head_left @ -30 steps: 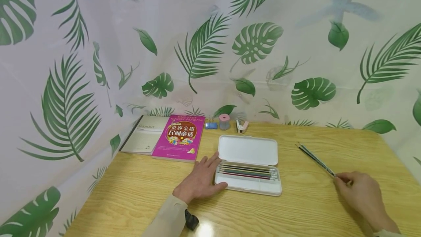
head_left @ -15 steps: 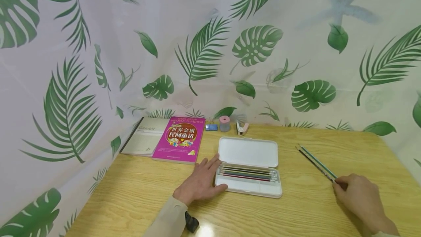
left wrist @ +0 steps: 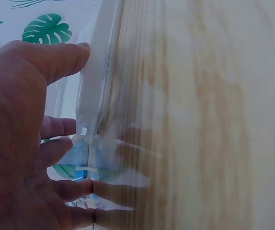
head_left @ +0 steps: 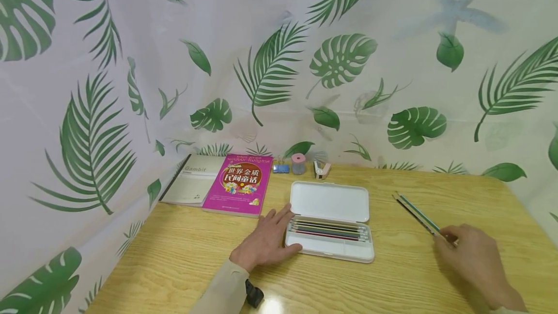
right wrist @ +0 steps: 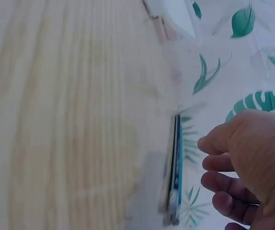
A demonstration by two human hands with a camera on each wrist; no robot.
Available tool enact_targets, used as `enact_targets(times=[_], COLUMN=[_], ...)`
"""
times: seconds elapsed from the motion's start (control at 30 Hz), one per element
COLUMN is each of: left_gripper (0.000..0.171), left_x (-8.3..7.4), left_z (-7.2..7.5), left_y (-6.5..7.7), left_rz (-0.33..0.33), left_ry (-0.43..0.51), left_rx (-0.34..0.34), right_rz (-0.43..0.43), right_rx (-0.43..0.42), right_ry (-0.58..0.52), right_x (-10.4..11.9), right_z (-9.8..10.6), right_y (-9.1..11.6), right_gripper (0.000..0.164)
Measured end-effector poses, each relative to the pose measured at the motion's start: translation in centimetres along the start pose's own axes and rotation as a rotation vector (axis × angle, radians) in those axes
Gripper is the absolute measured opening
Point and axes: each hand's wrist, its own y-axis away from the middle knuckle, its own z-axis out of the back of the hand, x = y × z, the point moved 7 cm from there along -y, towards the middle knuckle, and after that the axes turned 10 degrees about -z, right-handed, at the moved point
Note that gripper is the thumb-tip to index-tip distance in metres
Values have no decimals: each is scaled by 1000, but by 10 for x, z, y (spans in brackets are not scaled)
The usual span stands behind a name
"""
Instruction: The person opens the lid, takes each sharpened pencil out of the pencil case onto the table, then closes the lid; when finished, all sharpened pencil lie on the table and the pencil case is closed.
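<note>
In the head view my left hand (head_left: 265,243) rests at the left end of an open white pencil case (head_left: 314,248), its fingers spread. In the left wrist view the thumb (left wrist: 65,60) lies against the case's front wall. Several pencils (head_left: 327,229) lie side by side in the rear compartment. To the right, my right hand (head_left: 472,260) is over the rear ends of a pair of pencils (head_left: 414,212) lying on the table. The right wrist view shows these pencils (right wrist: 176,167) whole, apart from the loosely bent fingers (right wrist: 219,139).
A pink book (head_left: 237,185) overlaps a pale notebook (head_left: 192,180) at the back left of the wooden table (head_left: 340,285). Behind the case stand a blue item (head_left: 281,168), a pink-topped container (head_left: 298,164) and a small stapler (head_left: 321,170). A leaf-print curtain (head_left: 279,86) hangs behind.
The two pencils by my right hand have spread slightly apart at their rear ends. My right hand has come off them and shifted a little leftward. My left hand stays put.
</note>
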Motion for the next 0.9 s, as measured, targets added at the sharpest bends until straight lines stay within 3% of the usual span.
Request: enact_targets(times=[0.13,0.43,0.7,0.9], left_gripper=[83,83,82,83], left_x=[0,-1,1,1], left_z=[-1,0,2,1], left_y=[-1,0,1,0], left_rz=[-7,-4,8,3], left_ry=[-3,4,15,16], left_rx=[-3,-13,-17,-14], right_rz=[62,117,312,439], right_rx=[11,39,18,56], right_ry=[-13,-38,-173,-220], right_x=[22,65,118,140], right_z=[-1,-5,-16,-36], right_y=[0,-6,0,8], right_gripper=[12,20,21,23])
